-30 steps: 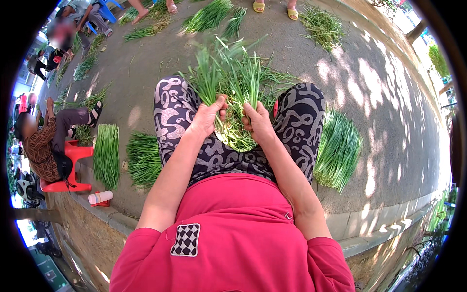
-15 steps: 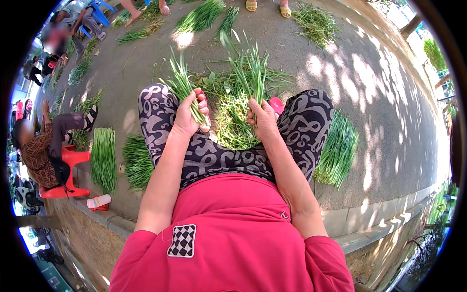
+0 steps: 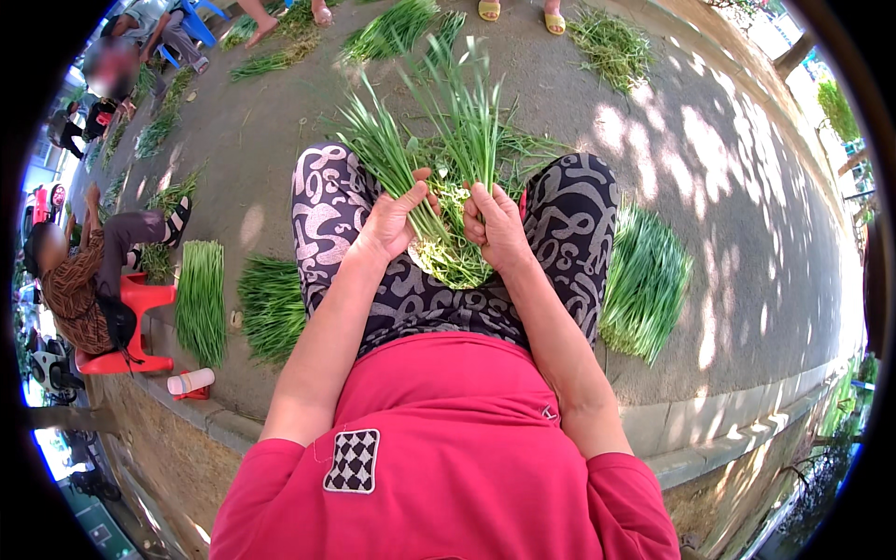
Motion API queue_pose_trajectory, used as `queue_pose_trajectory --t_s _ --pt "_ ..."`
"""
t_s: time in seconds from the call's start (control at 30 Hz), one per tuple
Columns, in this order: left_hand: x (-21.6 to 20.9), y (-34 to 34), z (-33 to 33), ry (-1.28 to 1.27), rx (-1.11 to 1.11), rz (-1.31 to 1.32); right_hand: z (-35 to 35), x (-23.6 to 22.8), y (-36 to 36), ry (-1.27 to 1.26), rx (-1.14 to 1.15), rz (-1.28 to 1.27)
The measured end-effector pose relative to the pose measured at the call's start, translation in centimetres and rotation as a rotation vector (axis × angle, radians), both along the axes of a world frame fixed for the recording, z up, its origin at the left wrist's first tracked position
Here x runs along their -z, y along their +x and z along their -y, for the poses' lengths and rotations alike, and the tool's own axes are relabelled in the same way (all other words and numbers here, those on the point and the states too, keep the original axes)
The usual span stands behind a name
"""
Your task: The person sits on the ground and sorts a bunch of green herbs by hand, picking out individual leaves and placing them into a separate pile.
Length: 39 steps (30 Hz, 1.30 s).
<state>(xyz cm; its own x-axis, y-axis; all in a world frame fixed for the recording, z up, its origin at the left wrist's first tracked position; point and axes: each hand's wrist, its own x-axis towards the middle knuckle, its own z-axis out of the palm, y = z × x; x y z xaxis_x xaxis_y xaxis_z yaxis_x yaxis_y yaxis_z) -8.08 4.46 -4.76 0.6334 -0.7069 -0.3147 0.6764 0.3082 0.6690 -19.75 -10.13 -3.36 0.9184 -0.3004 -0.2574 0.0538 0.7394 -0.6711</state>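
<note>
In front of my lap, my left hand (image 3: 399, 217) is closed round the lower part of a bunch of long, flat green chives (image 3: 378, 135), its thumb laid along the stalks. The blades fan upward and away. Close beside it, my right hand (image 3: 497, 224) pinches the lower ends of a second bunch of chives (image 3: 473, 131), which stands nearly upright. The tips of the two bunches come near each other. Below and between my hands, a heap of loose yellow-green trimmings (image 3: 450, 263) lies between my knees.
Neat piles of chives lie left (image 3: 200, 303), near my left knee (image 3: 271, 308) and by my right knee (image 3: 647, 285). More greens (image 3: 387, 28) lie ahead. A person (image 3: 75, 285) sits on a red stool (image 3: 140, 327) at left, near a pale cylinder (image 3: 190, 381). Sandalled feet (image 3: 553, 21) stand ahead.
Both hands have come closer together, the left moving right with its bunch. The left hand's grip has shifted lower on the stalks. My knees have drawn inward.
</note>
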Motion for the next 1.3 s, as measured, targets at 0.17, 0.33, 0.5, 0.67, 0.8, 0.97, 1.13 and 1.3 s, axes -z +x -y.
queue_pose_trajectory --t_s 0.17,0.33,0.5,0.67,0.8,0.97,1.13,1.3 --pt "-0.1 0.1 -0.1 0.036 0.034 -0.01 0.1 0.4 0.1 -0.084 0.003 0.011" --pt "-0.1 0.3 -0.3 0.074 -0.013 0.034 0.5 1.8 0.2 -0.183 0.048 -0.005" --pt "0.3 0.2 -0.5 0.128 -0.003 0.049 0.3 2.0 0.1 -0.263 -0.037 -0.043" --pt "0.5 -0.1 0.0 0.164 0.084 0.116 -0.4 2.4 0.1 -0.373 -0.041 -0.075" --pt "0.5 -0.6 0.4 0.146 0.126 0.152 -1.1 1.9 0.2 -0.485 -0.107 -0.023" --pt "0.5 -0.7 0.4 0.177 0.168 0.212 -1.2 1.0 -0.1 -0.38 -0.186 -0.04" --pt "0.7 -0.1 0.1 0.229 0.066 0.185 -0.2 2.5 0.0 -0.271 -0.114 -0.142" --pt "0.8 0.9 -0.6 0.197 -0.091 0.062 0.9 2.2 0.1 -0.097 0.011 -0.083"
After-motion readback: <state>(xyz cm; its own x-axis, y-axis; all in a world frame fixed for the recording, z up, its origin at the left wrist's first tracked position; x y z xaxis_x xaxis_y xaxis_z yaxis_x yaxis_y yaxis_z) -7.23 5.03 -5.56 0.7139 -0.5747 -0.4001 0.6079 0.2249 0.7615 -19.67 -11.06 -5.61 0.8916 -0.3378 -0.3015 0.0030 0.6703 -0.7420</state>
